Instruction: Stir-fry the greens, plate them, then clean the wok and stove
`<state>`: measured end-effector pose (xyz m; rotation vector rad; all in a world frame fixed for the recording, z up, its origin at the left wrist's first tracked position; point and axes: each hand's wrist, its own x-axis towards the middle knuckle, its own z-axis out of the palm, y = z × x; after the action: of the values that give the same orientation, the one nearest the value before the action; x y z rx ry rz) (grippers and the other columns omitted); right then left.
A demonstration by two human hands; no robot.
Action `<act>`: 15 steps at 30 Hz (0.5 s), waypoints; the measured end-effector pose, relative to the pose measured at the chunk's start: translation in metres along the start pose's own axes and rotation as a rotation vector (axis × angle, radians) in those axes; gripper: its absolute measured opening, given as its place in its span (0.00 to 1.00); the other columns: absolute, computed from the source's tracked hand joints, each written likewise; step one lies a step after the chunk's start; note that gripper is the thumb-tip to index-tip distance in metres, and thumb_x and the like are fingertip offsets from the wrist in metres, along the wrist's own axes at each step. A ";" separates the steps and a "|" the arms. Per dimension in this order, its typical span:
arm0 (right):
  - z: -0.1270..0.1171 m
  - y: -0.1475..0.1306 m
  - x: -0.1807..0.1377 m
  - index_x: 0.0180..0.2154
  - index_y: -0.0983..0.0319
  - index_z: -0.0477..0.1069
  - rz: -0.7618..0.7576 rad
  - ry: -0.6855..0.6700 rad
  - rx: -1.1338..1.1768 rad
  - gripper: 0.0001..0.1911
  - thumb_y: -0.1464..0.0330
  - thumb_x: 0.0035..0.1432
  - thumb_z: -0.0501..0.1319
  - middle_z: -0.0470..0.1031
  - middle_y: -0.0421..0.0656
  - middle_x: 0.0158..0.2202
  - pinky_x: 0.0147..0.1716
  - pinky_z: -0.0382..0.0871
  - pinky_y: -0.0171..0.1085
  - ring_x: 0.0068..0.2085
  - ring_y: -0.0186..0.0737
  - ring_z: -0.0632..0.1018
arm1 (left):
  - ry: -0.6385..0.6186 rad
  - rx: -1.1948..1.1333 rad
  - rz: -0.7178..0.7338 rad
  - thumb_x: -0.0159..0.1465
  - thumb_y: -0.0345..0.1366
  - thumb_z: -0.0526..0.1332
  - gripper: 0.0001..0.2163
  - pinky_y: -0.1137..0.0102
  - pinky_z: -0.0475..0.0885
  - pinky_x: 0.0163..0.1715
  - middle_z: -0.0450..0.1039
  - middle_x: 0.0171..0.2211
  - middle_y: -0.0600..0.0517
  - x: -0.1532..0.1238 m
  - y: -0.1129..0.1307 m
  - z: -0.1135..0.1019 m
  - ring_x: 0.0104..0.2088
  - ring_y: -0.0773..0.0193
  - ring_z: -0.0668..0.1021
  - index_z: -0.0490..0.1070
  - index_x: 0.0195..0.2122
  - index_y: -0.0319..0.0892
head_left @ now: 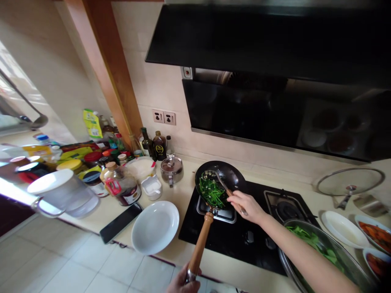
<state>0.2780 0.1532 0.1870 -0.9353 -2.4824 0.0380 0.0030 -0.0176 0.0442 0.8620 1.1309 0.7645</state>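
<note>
Our left hand (pixel 182 283) grips the wok (pixel 233 176) by its wooden handle (pixel 200 244), right hand (pixel 247 206) clasps the spatula (pixel 222 184), tip seemingly in the greens (pixel 212 194), wok on the hob (pixel 244 238).

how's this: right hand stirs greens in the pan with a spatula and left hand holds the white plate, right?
No: the head view shows the left hand gripping the pan's wooden handle; the white plate lies untouched on the counter. The right hand stirs the greens with the spatula.

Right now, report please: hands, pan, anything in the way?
Left hand grips pan handle. Right hand holds spatula over greens in pan. Metal bowl sits under right forearm.
</note>
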 end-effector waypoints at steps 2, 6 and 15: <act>-0.011 -0.020 -0.019 0.42 0.55 0.75 -0.050 -0.102 0.002 0.13 0.70 0.60 0.54 0.74 0.44 0.37 0.34 0.68 0.35 0.34 0.38 0.75 | -0.009 0.024 0.006 0.53 0.37 0.65 0.13 0.71 0.51 0.22 0.59 0.18 0.61 -0.004 0.006 0.002 0.20 0.72 0.61 0.67 0.38 0.41; -0.049 -0.062 -0.058 0.42 0.54 0.75 -0.012 -0.193 -0.050 0.14 0.71 0.53 0.59 0.74 0.43 0.35 0.33 0.66 0.37 0.33 0.41 0.74 | -0.035 0.008 -0.014 0.53 0.37 0.64 0.14 0.72 0.51 0.21 0.58 0.18 0.62 -0.006 0.008 0.001 0.19 0.72 0.60 0.66 0.39 0.42; -0.013 -0.055 -0.047 0.44 0.56 0.72 0.100 -0.114 -0.189 0.17 0.75 0.51 0.58 0.71 0.42 0.35 0.33 0.66 0.35 0.32 0.38 0.73 | -0.028 0.157 -0.019 0.56 0.39 0.62 0.11 0.72 0.54 0.22 0.63 0.19 0.60 -0.006 0.004 -0.001 0.20 0.71 0.62 0.63 0.37 0.42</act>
<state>0.2799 0.0796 0.1890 -1.1657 -2.5759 -0.1158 -0.0003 -0.0207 0.0506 0.9890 1.1836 0.6521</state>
